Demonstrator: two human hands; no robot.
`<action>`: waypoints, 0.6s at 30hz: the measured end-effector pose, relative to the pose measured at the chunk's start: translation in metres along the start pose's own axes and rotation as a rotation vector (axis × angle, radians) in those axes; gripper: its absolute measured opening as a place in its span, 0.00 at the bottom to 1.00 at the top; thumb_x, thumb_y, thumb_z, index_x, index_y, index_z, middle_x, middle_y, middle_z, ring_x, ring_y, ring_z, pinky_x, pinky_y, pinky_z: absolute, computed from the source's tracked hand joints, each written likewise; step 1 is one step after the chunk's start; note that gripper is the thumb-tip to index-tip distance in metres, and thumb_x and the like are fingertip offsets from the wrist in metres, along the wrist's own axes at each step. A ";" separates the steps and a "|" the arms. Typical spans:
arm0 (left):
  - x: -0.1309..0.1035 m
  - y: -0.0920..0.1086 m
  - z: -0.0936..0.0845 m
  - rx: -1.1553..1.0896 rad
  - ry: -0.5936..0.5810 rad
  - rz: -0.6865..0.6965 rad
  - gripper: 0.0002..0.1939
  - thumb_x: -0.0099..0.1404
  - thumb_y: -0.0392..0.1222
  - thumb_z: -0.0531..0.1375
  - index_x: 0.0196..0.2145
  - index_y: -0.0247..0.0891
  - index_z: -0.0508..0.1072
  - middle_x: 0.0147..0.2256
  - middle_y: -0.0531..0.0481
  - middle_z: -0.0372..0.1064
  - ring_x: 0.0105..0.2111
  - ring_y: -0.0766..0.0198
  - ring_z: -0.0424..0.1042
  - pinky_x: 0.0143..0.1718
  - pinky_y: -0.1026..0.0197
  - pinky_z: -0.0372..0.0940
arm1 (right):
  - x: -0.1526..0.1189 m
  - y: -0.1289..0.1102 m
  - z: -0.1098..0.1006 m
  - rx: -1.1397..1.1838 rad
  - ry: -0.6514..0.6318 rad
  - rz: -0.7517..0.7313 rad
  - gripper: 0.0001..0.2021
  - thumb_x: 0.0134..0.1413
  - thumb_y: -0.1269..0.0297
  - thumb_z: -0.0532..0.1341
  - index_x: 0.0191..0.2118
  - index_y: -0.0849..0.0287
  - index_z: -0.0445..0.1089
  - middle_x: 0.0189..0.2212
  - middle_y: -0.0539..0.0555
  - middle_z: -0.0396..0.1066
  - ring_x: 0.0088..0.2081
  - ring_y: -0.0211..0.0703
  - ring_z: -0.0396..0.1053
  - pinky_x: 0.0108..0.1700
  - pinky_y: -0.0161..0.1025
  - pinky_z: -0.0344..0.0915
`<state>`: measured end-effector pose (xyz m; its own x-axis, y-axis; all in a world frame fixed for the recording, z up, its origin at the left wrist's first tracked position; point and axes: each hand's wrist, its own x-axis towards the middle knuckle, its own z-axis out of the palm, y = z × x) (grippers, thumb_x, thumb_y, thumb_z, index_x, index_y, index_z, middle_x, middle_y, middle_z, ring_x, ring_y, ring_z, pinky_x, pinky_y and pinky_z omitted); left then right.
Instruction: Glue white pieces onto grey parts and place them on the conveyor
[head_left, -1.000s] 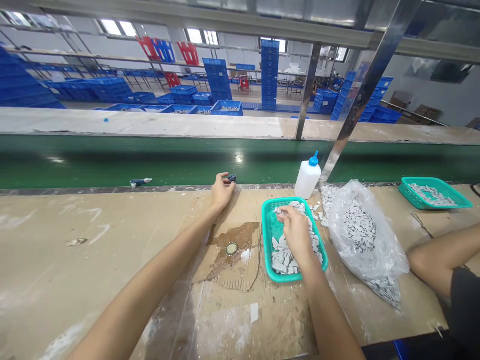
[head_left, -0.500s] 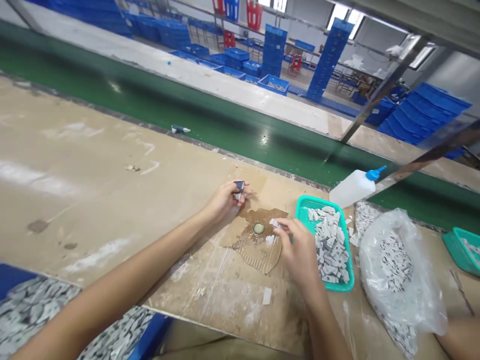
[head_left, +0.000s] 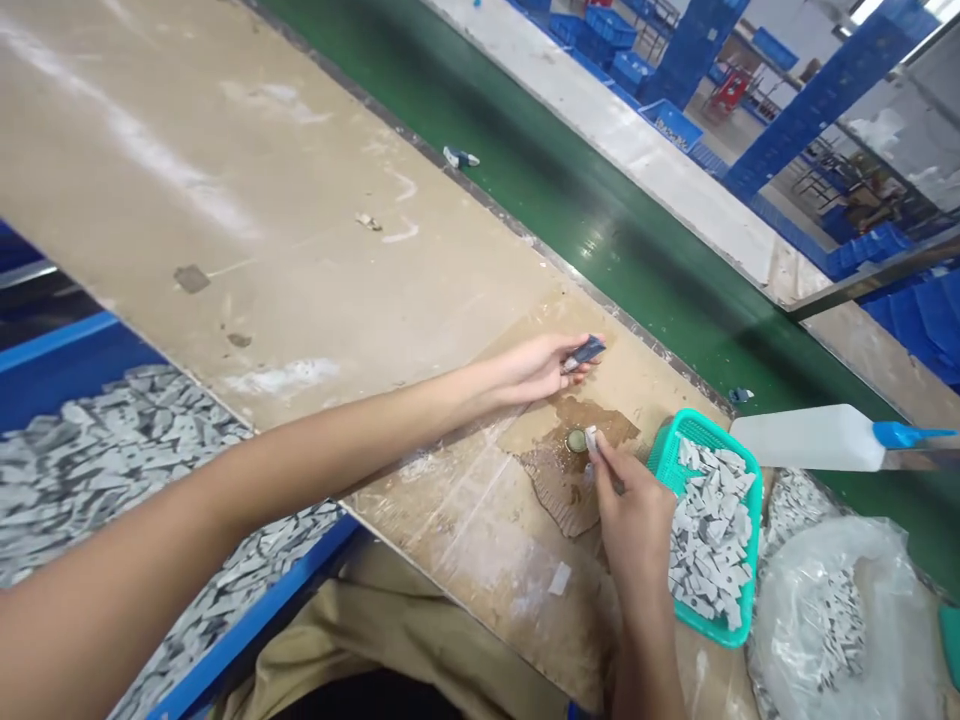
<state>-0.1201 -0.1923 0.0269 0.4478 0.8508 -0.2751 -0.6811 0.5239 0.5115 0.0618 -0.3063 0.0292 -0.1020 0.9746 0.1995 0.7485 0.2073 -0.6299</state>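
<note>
My left hand is closed around a small dark blue and white piece, over the table beyond a torn cardboard scrap. On that scrap sits a small round cap. My right hand pinches a small white piece just at the right side of the cap. Close to the right of this hand is a green basket with a heap of small grey-white pieces.
A white bottle with a blue nozzle lies tilted behind the basket. A clear plastic bag of small parts is at the right. A blue bin of grey-white pieces stands below the table's left edge. Beyond runs a green belt.
The view has turned and shifted left and down. My right hand has brought its white piece next to the round cap. My left hand still holds its piece, now turned more sideways.
</note>
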 end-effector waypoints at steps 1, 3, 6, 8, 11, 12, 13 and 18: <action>0.000 0.001 0.000 0.014 -0.016 0.023 0.08 0.67 0.31 0.57 0.42 0.30 0.76 0.33 0.46 0.71 0.27 0.70 0.67 0.33 0.64 0.63 | 0.000 0.000 0.000 -0.019 0.001 -0.038 0.14 0.63 0.62 0.58 0.46 0.59 0.78 0.41 0.58 0.79 0.40 0.49 0.78 0.44 0.43 0.73; -0.001 0.003 0.000 0.074 -0.038 0.074 0.10 0.63 0.26 0.60 0.41 0.30 0.77 0.33 0.46 0.72 0.30 0.70 0.69 0.39 0.63 0.64 | 0.001 -0.001 0.000 -0.052 -0.001 -0.101 0.13 0.63 0.64 0.57 0.45 0.58 0.79 0.40 0.57 0.80 0.39 0.47 0.78 0.43 0.41 0.73; -0.002 0.003 -0.003 0.193 -0.056 0.128 0.13 0.56 0.25 0.66 0.41 0.30 0.77 0.35 0.45 0.74 0.35 0.68 0.73 0.44 0.61 0.63 | 0.001 -0.001 0.001 -0.105 -0.028 -0.162 0.13 0.64 0.65 0.56 0.46 0.58 0.78 0.37 0.56 0.80 0.36 0.43 0.77 0.38 0.37 0.73; -0.002 0.003 -0.004 0.242 -0.067 0.142 0.16 0.54 0.26 0.69 0.41 0.30 0.77 0.36 0.44 0.74 0.36 0.66 0.74 0.45 0.59 0.64 | 0.001 -0.002 0.001 -0.143 -0.036 -0.184 0.14 0.65 0.66 0.56 0.46 0.59 0.78 0.36 0.56 0.79 0.34 0.41 0.76 0.36 0.35 0.72; -0.003 0.003 -0.006 0.259 -0.084 0.151 0.17 0.53 0.28 0.70 0.41 0.31 0.77 0.36 0.43 0.75 0.35 0.65 0.75 0.44 0.59 0.65 | 0.001 -0.003 0.002 -0.185 -0.025 -0.200 0.13 0.65 0.66 0.56 0.46 0.60 0.78 0.35 0.55 0.78 0.34 0.40 0.75 0.35 0.34 0.71; -0.003 0.003 -0.006 0.265 -0.086 0.149 0.17 0.53 0.28 0.70 0.42 0.31 0.77 0.36 0.43 0.75 0.35 0.65 0.75 0.43 0.59 0.65 | 0.001 -0.004 0.002 -0.193 -0.026 -0.206 0.13 0.65 0.66 0.56 0.46 0.60 0.78 0.34 0.55 0.78 0.34 0.40 0.75 0.35 0.34 0.71; -0.003 0.003 -0.006 0.274 -0.082 0.146 0.18 0.52 0.28 0.70 0.42 0.31 0.77 0.36 0.42 0.76 0.35 0.64 0.76 0.42 0.59 0.65 | 0.001 -0.004 0.002 -0.200 -0.026 -0.213 0.13 0.66 0.66 0.56 0.46 0.60 0.78 0.34 0.55 0.78 0.34 0.40 0.75 0.36 0.34 0.70; -0.001 0.002 -0.008 0.291 -0.079 0.145 0.16 0.52 0.29 0.71 0.40 0.29 0.77 0.35 0.42 0.77 0.34 0.65 0.76 0.38 0.62 0.65 | 0.002 -0.004 0.003 -0.215 -0.022 -0.236 0.13 0.66 0.66 0.56 0.46 0.60 0.77 0.33 0.54 0.77 0.34 0.39 0.74 0.37 0.33 0.70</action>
<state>-0.1265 -0.1918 0.0214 0.4091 0.9040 -0.1243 -0.5521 0.3537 0.7550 0.0567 -0.3054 0.0300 -0.3015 0.9037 0.3040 0.8233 0.4076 -0.3950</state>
